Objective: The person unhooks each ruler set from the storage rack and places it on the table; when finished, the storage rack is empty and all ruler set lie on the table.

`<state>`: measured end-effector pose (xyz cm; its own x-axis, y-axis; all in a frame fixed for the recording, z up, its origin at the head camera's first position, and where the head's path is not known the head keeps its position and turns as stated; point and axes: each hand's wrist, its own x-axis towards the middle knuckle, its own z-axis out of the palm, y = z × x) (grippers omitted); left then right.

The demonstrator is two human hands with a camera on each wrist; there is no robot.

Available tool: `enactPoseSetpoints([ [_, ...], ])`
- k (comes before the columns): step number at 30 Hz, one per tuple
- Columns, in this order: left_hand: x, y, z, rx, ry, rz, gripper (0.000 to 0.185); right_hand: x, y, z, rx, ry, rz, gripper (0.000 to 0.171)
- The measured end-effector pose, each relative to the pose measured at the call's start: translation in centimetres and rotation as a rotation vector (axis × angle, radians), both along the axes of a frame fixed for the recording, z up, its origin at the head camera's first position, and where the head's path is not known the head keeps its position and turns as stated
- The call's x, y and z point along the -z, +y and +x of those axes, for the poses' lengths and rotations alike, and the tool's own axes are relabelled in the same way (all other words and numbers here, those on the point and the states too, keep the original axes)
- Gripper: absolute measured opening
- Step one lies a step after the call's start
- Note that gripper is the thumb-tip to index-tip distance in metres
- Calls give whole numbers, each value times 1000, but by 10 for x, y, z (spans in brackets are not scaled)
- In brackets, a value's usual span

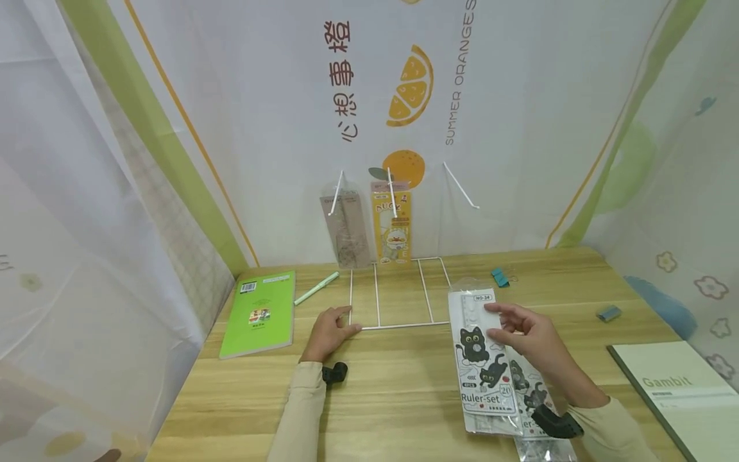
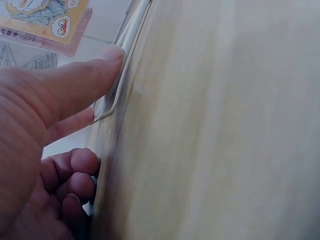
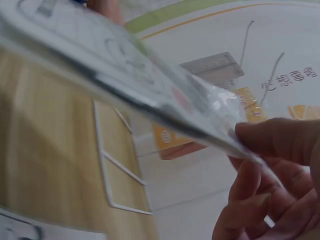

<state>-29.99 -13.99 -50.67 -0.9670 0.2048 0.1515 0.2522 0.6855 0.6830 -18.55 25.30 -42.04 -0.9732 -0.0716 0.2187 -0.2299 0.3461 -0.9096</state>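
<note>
right hand (image 1: 528, 333) pinches ruler set (image 1: 482, 359) top | left hand (image 1: 329, 332) apparently presses wire rack (image 1: 398, 298) corner

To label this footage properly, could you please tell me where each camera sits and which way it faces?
Head: worn high, looking down at the table; both hands and sleeves show.
Left wrist: beside the left hand, whose thumb presses the white wire rack.
Right wrist: under the right hand, which pinches a ruler-set pack.
All views share the rack.
</note>
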Motion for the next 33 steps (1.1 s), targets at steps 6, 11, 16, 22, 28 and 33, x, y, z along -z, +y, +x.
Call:
enactPoseSetpoints([
  [6, -2, 0, 0, 8, -8, 7, 54, 24, 3, 7, -14, -191, -21, 53],
  [11, -2, -2, 0, 10, -16, 15, 54, 37, 1, 6, -13, -300, -16, 55],
  [16, -3, -1, 0, 12, -19, 11, 54, 46, -3, 2, -13, -360, 35, 53],
  [22, -4, -1, 2, 7, -18, 4, 55, 52, -8, -1, -39, -332, 95, 48],
  [28, -4, -1, 2, 2, -21, -2, 55, 54, -15, -4, -3, -272, 206, 45],
  [33, -3, -1, 1, 3, -12, -5, 55, 54, -20, -4, 45, -240, 340, 41],
])
